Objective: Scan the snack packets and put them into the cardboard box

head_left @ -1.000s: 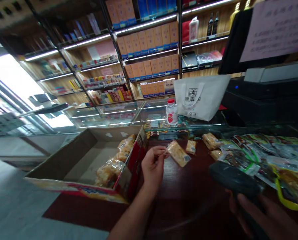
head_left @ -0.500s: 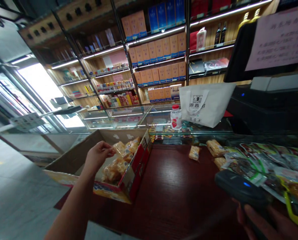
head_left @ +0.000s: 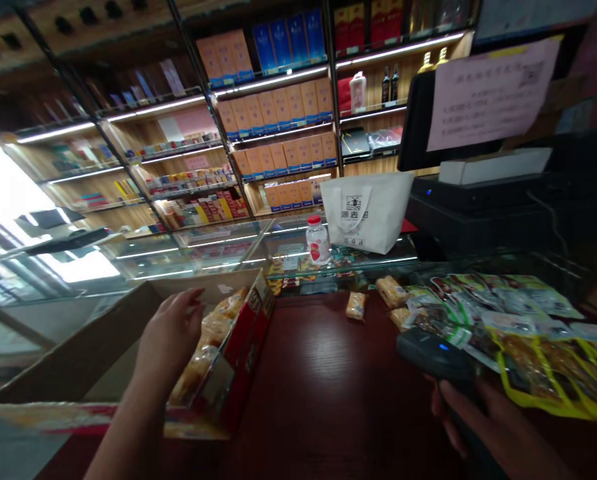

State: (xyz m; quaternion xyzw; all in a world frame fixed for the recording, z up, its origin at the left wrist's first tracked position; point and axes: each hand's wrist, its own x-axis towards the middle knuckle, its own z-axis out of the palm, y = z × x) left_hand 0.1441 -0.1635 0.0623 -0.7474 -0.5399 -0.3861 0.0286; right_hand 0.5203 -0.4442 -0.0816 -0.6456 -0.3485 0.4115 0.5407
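Observation:
Over the cardboard box [head_left: 251, 340], my left hand [head_left: 165, 340] hovers with bent fingers slightly apart and nothing visible between them. Wrapped bread packets [head_left: 215, 327] line the box's right side, just beside my fingertips; the hand and wrist hide part of the box. In my right hand [head_left: 483, 407] is a dark barcode scanner [head_left: 435, 351] with a blue light, held above the counter and pointing left. One small wrapped bread [head_left: 356, 305] lies apart on the wooden counter [head_left: 313, 387]. Two more packets [head_left: 392, 292] lie near the scanner's front end.
Several vacuum-packed food bags [head_left: 533, 360] cover the counter's right side. A plastic bottle with a red cap [head_left: 317, 241] and a white tote bag [head_left: 373, 213] stand on the glass case behind. A monitor with a pink paper [head_left: 493, 93] is at the right; stocked shelves [head_left: 278, 120] line the back.
My view has swung right, so things appear further left. My left hand has left the bread packet its fingertips were on and drawn back. My right hand still holds the scanner.

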